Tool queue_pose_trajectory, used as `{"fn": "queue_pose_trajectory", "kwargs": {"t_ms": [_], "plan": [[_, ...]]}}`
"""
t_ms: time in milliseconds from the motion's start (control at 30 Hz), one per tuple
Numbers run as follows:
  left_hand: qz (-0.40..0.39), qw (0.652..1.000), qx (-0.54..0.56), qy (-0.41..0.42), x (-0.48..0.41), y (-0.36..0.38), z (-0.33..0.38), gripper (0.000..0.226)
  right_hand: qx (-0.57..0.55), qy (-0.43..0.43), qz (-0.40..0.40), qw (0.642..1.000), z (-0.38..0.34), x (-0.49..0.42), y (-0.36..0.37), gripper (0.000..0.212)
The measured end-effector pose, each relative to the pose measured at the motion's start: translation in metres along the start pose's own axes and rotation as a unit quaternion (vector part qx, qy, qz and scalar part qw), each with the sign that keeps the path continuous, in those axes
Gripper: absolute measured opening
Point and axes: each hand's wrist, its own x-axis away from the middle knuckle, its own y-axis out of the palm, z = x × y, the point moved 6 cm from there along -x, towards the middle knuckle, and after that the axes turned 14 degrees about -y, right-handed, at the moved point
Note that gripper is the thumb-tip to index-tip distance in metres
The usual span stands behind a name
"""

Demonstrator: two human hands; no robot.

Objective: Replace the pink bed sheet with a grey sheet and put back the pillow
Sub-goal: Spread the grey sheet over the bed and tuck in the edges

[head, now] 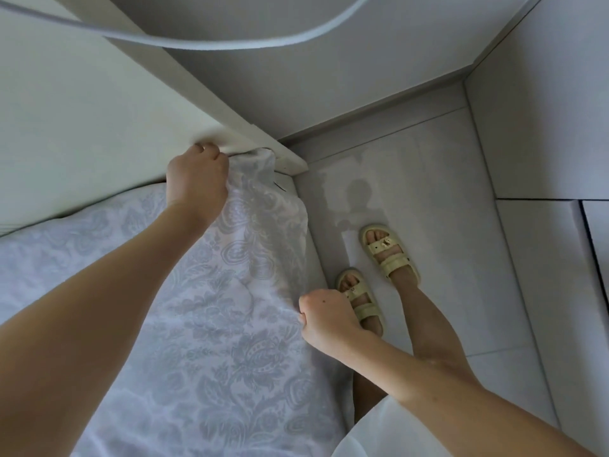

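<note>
Left hand (197,174) grips the grey sheet (204,341) by the headboard (82,110), right hand (324,316) clutches its side edge.

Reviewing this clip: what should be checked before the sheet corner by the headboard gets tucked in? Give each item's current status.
1. Left hand holds the grey sheet at the headboard corner: ok, fingers curled there.
2. Right hand grips the sheet's side edge: ok.
3. Sheet lies smooth on the bed: not ok, folds run between the two hands.
4. Corner seated under the mattress: not ok, cloth is bunched up against the headboard.
5. Pink sheet fully removed: cannot tell.
6. Pillow ready nearby: cannot tell, none in view.
</note>
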Motion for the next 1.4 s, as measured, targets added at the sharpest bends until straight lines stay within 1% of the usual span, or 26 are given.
{"fn": "queue_pose_trajectory", "kwargs": {"t_ms": [67, 100, 233, 267, 300, 367, 433, 500, 567, 633, 700, 733, 800, 833, 867, 933, 1000, 1067, 1100, 1167, 1233, 1333, 1400], "plan": [[-0.012, 1.000, -0.009, -0.007, -0.002, -0.003, 0.000, 0.028, -0.008, 0.001, 0.002, 1.000, 0.000, 0.003, -0.005, 0.018], [-0.021, 1.000, -0.014, -0.010, -0.002, -0.004, 0.000, 0.029, -0.014, 0.007, 0.000, 1.000, 0.001, 0.003, -0.007, 0.015], [-0.029, 0.999, -0.025, -0.005, -0.001, -0.008, -0.001, 0.031, -0.038, 0.018, -0.011, 0.999, 0.007, -0.002, -0.010, 0.023], [-0.014, 1.000, -0.015, -0.003, -0.001, -0.011, -0.002, 0.030, -0.040, 0.017, -0.013, 0.999, 0.007, -0.004, -0.011, 0.025], [0.016, 1.000, 0.011, 0.008, -0.001, -0.016, 0.000, 0.025, -0.042, 0.016, -0.012, 0.999, 0.007, -0.003, -0.011, 0.030], [0.042, 0.997, 0.050, 0.038, 0.002, -0.026, 0.008, 0.017, -0.042, 0.021, -0.003, 0.999, 0.010, 0.001, -0.014, 0.035], [0.092, 0.990, 0.100, 0.046, 0.002, -0.034, 0.020, 0.019, -0.027, 0.035, 0.011, 0.999, 0.019, 0.008, -0.016, 0.035], [0.076, 0.989, 0.126, 0.010, -0.001, -0.032, 0.031, 0.016, -0.022, 0.051, 0.020, 0.998, 0.027, 0.013, -0.016, 0.038], [0.015, 0.990, 0.126, -0.054, -0.006, -0.017, 0.038, 0.026, -0.016, 0.056, 0.008, 0.998, 0.029, 0.009, -0.018, 0.040], [-0.004, 0.988, 0.142, -0.064, -0.007, -0.013, 0.043, 0.032, -0.013, 0.065, -0.017, 0.998, 0.032, 0.000, -0.023, 0.032], [0.019, 0.978, 0.203, -0.048, -0.001, -0.017, 0.037, 0.027, -0.019, 0.075, -0.015, 0.997, 0.035, -0.013, -0.039, 0.023], [0.042, 0.972, 0.225, -0.045, 0.003, -0.018, 0.027, 0.027, -0.020, 0.074, 0.014, 0.997, 0.036, -0.021, -0.051, 0.023], [0.086, 0.964, 0.244, -0.053, 0.012, -0.012, -0.004, 0.025, -0.021, 0.054, 0.125, 0.990, 0.029, -0.038, -0.082, 0.025], [0.102, 0.961, 0.248, -0.065, 0.017, -0.006, -0.023, 0.024, -0.026, 0.034, 0.180, 0.983, 0.021, -0.046, -0.097, 0.029], [0.105, 0.960, 0.249, -0.079, 0.021, 0.003, -0.042, 0.024, -0.029, 0.008, 0.217, 0.976, 0.010, -0.056, -0.109, 0.033], [0.085, 0.958, 0.251, -0.107, 0.028, 0.026, -0.078, 0.025, -0.023, -0.050, 0.236, 0.970, -0.016, -0.078, -0.122, 0.038], [0.037, 0.959, 0.251, -0.123, 0.029, 0.053, -0.103, 0.033, -0.006, -0.114, 0.234, 0.966, -0.046, -0.100, -0.127, 0.040], [-0.025, 0.960, 0.243, -0.135, 0.024, 0.078, -0.120, 0.043, 0.036, -0.168, 0.214, 0.962, -0.070, -0.122, -0.123, 0.042], [-0.051, 0.959, 0.241, -0.138, 0.021, 0.089, -0.125, 0.046, 0.074, -0.181, 0.196, 0.961, -0.077, -0.134, -0.118, 0.044], [-0.085, 0.953, 0.253, -0.146, 0.012, 0.104, -0.130, 0.053, 0.152, -0.167, 0.158, 0.961, -0.078, -0.156, -0.109, 0.051], [-0.089, 0.944, 0.265, -0.175, 0.004, 0.109, -0.130, 0.053, 0.188, -0.130, 0.136, 0.964, -0.072, -0.174, -0.108, 0.056], [-0.060, 0.941, 0.269, -0.195, 0.006, 0.111, -0.126, 0.044, 0.211, -0.097, 0.117, 0.966, -0.066, -0.189, -0.108, 0.063], [-0.024, 0.939, 0.290, -0.185, 0.013, 0.113, -0.126, 0.052, 0.229, -0.093, 0.109, 0.963, -0.067, -0.191, -0.106, 0.069]]}}
